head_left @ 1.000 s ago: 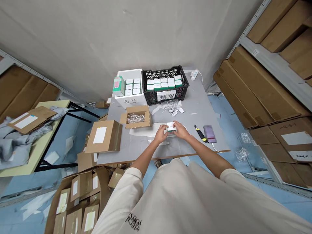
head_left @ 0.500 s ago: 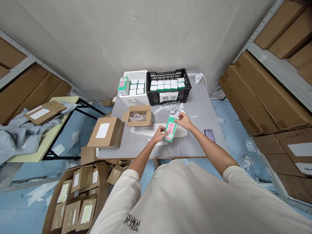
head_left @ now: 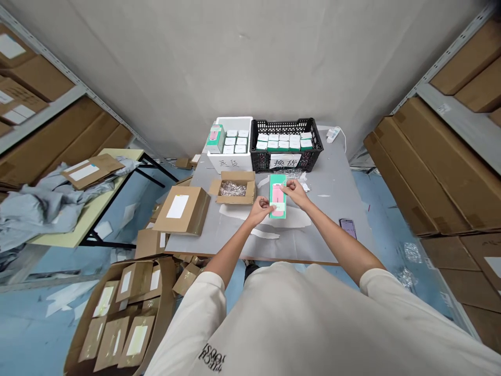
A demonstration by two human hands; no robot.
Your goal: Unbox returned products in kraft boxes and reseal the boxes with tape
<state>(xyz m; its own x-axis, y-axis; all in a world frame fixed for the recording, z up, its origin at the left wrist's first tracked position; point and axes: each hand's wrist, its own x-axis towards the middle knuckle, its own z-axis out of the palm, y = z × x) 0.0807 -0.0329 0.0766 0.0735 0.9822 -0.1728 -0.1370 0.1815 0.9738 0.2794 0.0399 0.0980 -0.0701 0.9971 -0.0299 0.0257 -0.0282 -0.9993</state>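
Between my hands is a green and white product box (head_left: 278, 196) with a pink picture on its front, held nearly upright over the table. My left hand (head_left: 260, 210) pinches its lower left edge, thumb on the front. Higher up, my right hand (head_left: 296, 192) grips the right edge. Left of the box stands an open cardboard box (head_left: 235, 199) with clear plastic wrap (head_left: 232, 189) inside. Behind are a white foam bin (head_left: 230, 165) and a black plastic crate (head_left: 306, 163), both with rows of similar small boxes.
A closed carton (head_left: 183, 211) sits at the grey table's (head_left: 313, 243) left side. A phone (head_left: 347, 227) lies on the right, and a power strip (head_left: 333, 134) at the back right. A large carton (head_left: 169, 292) of boxes stands on the floor; shelves of cartons (head_left: 426, 162) flank the table.
The green box has turned from a slant to nearly upright, its front now squarely toward me. Both hands keep hold of it. The camera view has shifted slightly.
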